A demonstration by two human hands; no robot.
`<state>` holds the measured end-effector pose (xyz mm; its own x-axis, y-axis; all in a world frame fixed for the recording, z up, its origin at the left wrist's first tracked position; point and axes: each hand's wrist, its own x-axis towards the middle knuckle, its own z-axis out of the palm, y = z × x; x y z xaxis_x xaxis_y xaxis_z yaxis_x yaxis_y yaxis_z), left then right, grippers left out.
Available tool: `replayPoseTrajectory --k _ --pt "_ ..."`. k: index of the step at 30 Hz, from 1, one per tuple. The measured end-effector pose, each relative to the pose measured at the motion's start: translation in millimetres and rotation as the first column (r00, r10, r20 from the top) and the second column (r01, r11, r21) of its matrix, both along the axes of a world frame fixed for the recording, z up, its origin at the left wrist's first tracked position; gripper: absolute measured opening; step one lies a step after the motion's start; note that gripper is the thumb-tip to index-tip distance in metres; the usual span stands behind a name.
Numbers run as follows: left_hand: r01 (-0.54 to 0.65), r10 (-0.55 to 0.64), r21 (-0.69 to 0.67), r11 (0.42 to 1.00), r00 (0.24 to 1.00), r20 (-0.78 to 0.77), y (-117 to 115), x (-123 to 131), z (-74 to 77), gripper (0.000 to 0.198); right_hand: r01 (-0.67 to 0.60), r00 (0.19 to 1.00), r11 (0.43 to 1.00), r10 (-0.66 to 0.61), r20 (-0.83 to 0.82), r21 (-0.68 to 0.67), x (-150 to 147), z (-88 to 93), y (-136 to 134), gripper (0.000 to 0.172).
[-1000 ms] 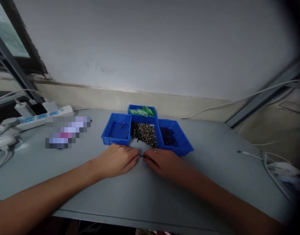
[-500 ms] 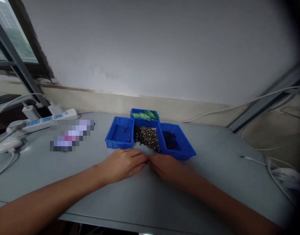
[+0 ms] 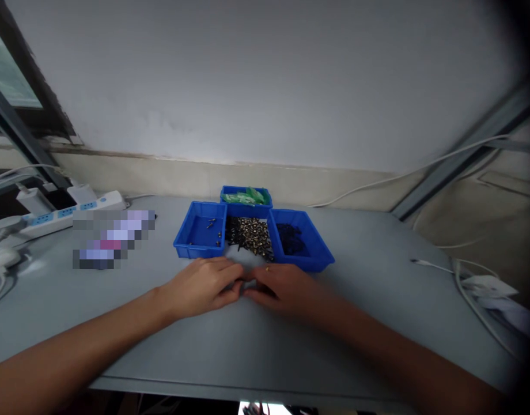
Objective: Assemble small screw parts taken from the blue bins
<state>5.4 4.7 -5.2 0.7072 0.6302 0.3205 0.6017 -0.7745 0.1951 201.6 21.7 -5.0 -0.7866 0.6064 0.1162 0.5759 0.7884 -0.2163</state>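
Fingertip to fingertip, my left hand [image 3: 211, 286] and my right hand [image 3: 286, 288] meet just above the table in front of the blue bins. The left fingers are pinched together, and whatever small thing they hold is hidden. My right thumb and forefinger curl toward the same spot; a small dark bit shows there, too tiny to name. A small yellowish spot shows on the right fingers. Right beyond the hands lies a pile of small brass-coloured and black metal parts [image 3: 252, 233]. The left blue bin [image 3: 199, 253] holds several small metal pieces.
Dark small parts lie in the right blue bin [image 3: 319, 259]. Behind the pile, another blue bin [image 3: 248, 207] contains green plastic bags [image 3: 250, 196]. A white power strip [image 3: 66, 216] and a blurred-out flat object [image 3: 118, 239] are at left. A white cable [image 3: 433, 265] lies at right.
The view has shifted slightly, so the bins appear further left. My right thumb has parted a little from the forefinger; both hands stay together at the same place.
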Motion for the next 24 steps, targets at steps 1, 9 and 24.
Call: replayPoseTrajectory --k 1,9,24 --pt "0.005 -0.005 -0.003 1.000 1.000 -0.004 0.4 0.1 -0.4 0.013 0.009 1.000 1.000 -0.009 0.007 0.000 0.3 0.8 -0.1 0.024" --pt "-0.040 0.037 -0.043 0.998 0.996 -0.076 1.3 0.8 -0.3 0.020 0.028 0.999 0.999 -0.028 0.030 0.015 0.6 3.0 -0.3 0.027" --pt "0.056 0.048 -0.378 0.924 0.964 0.261 1.8 1.3 3.3 0.011 -0.027 1.000 0.997 0.028 0.012 -0.076 1.9 0.9 1.2 0.021"
